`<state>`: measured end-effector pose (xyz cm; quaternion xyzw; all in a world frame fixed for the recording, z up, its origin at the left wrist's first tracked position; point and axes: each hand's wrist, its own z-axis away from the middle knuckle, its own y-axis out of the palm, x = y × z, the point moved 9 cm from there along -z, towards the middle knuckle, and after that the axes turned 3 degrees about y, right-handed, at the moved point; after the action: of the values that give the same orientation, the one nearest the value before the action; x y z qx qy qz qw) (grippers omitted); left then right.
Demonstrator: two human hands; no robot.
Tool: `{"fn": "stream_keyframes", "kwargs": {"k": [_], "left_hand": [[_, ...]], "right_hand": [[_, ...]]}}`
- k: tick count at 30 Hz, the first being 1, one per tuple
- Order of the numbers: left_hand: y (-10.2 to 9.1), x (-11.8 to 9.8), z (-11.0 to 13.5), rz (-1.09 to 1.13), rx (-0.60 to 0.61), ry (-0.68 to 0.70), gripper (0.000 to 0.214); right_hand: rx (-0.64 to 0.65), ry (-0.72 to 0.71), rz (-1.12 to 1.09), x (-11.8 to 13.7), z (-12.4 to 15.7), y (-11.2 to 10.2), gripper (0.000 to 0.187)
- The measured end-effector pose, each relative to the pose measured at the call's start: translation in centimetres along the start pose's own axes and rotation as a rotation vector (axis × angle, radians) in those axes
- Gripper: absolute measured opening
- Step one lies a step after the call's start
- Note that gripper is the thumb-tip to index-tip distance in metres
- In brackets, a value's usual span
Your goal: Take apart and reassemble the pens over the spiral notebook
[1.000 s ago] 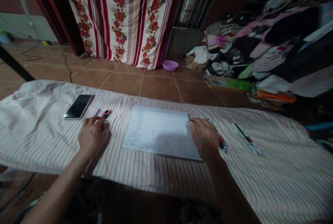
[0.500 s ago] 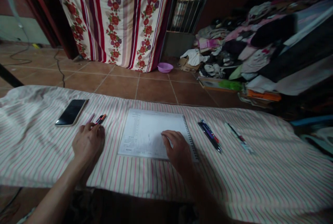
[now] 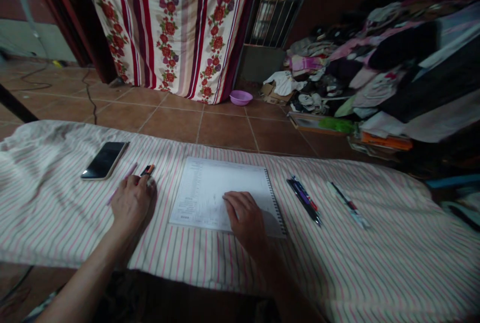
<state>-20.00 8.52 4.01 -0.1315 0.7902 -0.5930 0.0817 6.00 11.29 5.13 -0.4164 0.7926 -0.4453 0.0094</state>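
A spiral notebook (image 3: 210, 185) lies open on the striped cloth (image 3: 375, 258), its binding on the right side. My right hand (image 3: 245, 218) rests flat on the page, fingers stretched out and holding nothing. My left hand (image 3: 131, 200) lies left of the notebook with its fingers curled over a few pens (image 3: 147, 170); their tips stick out past my fingers. A black phone (image 3: 104, 160) lies face up further left.
Two dark pens (image 3: 304, 200) and another pen (image 3: 347, 204) lie on the cloth to the right of the notebook. Beyond are a tiled floor, a floral curtain (image 3: 176, 28), a purple bowl (image 3: 240, 97) and heaped clothes (image 3: 375, 63) at right.
My right hand left the pens at the notebook's right edge and moved left onto the page. My left hand has stayed over the pens by the phone.
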Motion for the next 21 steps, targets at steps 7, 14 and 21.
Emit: {"fn": "stream_keyframes", "kwargs": {"k": [7, 14, 21], "left_hand": [[0.6, -0.2, -0.2, 0.083, 0.053, -0.026, 0.039], [0.4, 0.1, -0.4, 0.107, 0.037, -0.132, 0.042], [2.6, -1.4, -1.1, 0.862, 0.041, -0.255, 0.042]], "right_hand": [[-0.041, -0.043, 0.0, 0.4, -0.2, -0.4, 0.021], [-0.044, -0.057, -0.008, 0.2, -0.2, -0.6, 0.018], [-0.125, -0.038, -0.041, -0.4, -0.4, -1.4, 0.015]]}}
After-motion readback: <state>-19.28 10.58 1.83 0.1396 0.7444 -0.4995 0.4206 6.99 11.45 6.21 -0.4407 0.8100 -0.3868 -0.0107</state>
